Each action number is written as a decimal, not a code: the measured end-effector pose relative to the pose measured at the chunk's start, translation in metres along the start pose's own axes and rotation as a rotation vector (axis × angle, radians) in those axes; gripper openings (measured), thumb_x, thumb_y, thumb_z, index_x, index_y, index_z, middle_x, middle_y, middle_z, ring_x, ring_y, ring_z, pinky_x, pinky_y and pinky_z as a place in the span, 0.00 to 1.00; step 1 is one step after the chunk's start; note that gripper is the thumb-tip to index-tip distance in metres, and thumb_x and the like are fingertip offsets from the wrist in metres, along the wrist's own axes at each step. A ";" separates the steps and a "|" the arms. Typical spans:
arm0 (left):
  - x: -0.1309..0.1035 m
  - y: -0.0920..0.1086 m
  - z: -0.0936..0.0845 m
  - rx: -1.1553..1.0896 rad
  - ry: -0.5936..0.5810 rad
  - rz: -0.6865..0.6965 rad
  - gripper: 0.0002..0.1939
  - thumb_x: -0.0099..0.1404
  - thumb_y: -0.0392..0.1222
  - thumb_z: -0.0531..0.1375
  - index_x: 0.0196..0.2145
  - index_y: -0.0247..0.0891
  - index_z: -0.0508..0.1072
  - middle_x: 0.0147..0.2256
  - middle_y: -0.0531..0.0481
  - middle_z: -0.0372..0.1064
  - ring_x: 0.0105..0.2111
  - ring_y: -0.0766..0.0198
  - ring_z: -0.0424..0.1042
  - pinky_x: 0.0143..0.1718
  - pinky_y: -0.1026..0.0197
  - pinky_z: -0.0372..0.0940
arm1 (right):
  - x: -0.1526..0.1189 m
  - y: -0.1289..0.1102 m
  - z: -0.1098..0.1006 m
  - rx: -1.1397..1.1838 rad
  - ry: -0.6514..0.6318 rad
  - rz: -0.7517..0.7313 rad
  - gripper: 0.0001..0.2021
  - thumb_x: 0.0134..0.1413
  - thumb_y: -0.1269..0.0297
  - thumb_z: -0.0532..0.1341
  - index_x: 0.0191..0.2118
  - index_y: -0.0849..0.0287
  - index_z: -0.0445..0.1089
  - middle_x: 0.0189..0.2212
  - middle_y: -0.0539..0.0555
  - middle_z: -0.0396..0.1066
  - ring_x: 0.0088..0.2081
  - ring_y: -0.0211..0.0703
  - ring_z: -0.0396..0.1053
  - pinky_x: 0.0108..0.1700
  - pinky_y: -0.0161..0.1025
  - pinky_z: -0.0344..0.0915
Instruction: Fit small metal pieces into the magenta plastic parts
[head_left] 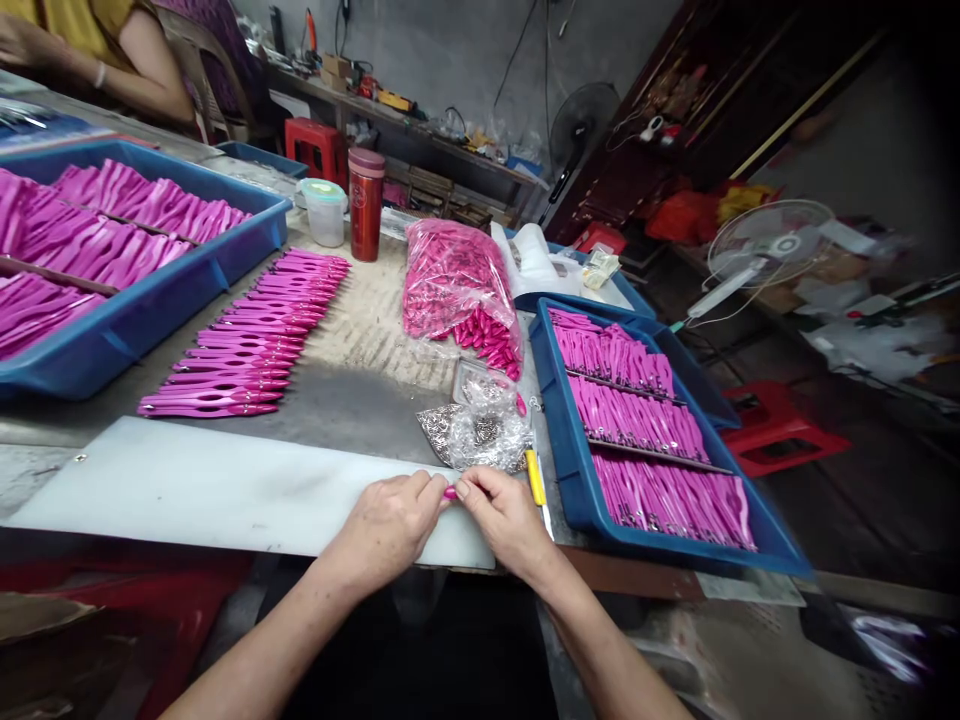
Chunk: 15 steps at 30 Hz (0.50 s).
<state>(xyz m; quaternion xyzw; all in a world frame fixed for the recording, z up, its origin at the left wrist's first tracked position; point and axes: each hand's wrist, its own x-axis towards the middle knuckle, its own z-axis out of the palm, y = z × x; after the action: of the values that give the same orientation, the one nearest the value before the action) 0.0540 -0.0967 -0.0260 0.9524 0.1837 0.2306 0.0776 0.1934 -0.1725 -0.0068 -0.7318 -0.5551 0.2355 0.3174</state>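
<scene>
My left hand (394, 525) and my right hand (504, 512) meet over the right part of a long white board (225, 490). Between their fingertips shows a small pink plastic piece (450, 492); most of it is hidden by the fingers of both hands. Just beyond the hands lies an open clear bag of small metal parts (487, 430). A yellow-handled tool (535, 478) rests beside my right hand. Behind the board, a slanting row of pink pointed plastic pieces with metal fittings (247, 335) lies on the table.
To the left stands a blue tray (247, 245) packed with pink pieces, to the right another blue tray (652, 545) in rows. A clear bag of pink tips (461, 290), a red tumbler (366, 205) and a lidded tub (325, 215) stand behind. A co-worker (142, 60) sits far left.
</scene>
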 end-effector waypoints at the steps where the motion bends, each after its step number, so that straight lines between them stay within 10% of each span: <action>1: 0.000 0.000 0.000 0.005 0.002 0.004 0.10 0.64 0.38 0.46 0.28 0.37 0.63 0.22 0.53 0.61 0.22 0.66 0.64 0.22 0.64 0.57 | 0.000 0.001 0.000 0.016 -0.005 0.015 0.13 0.55 0.62 0.49 0.22 0.60 0.60 0.19 0.47 0.58 0.24 0.34 0.56 0.26 0.30 0.52; 15: -0.003 0.004 0.000 0.020 -0.056 -0.005 0.09 0.64 0.38 0.46 0.29 0.37 0.62 0.23 0.52 0.62 0.23 0.65 0.65 0.24 0.63 0.59 | -0.003 0.005 0.008 -0.056 0.056 -0.086 0.15 0.56 0.60 0.48 0.22 0.58 0.60 0.18 0.48 0.62 0.22 0.36 0.60 0.24 0.31 0.54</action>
<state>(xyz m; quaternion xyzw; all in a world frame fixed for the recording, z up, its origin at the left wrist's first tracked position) 0.0527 -0.1010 -0.0262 0.9588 0.1861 0.2018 0.0735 0.1899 -0.1749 -0.0156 -0.7221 -0.5834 0.1855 0.3222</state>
